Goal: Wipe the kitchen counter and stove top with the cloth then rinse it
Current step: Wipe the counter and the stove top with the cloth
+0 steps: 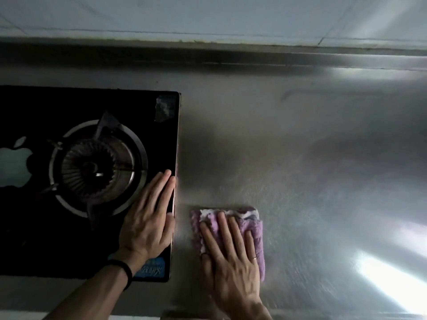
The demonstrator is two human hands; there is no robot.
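- Purple and white cloth (255,227), folded into a pad, lay on the steel counter (300,158) close to its near edge, just right of the stove top (57,239).
- The right hand (233,257) lay flat on the cloth, fingers straight and slightly spread, pointing toward the far edge. It pressed down rather than gripped, and a ring (254,257) showed on one finger.
- The pad's long axis seemed to run near-to-far, in line with those fingers, though blur at its edges left that uncertain.
- The left hand (147,218) rested flat along the stove top's right edge, fingers straight and close together, holding nothing. A dark wristband (126,272) circled the wrist.
- Judged from this, the cloth sat wholly under the right hand. Open counter stretched to its right and beyond it, and the stove top's right edge lay just to its left, so either stroke fell to the right hand while the left braced.
- The burner (97,167) sat left of the left hand's fingers.
- Farthest off, the counter's raised back edge met a tiled wall (208,15). No sink or tap was in view.
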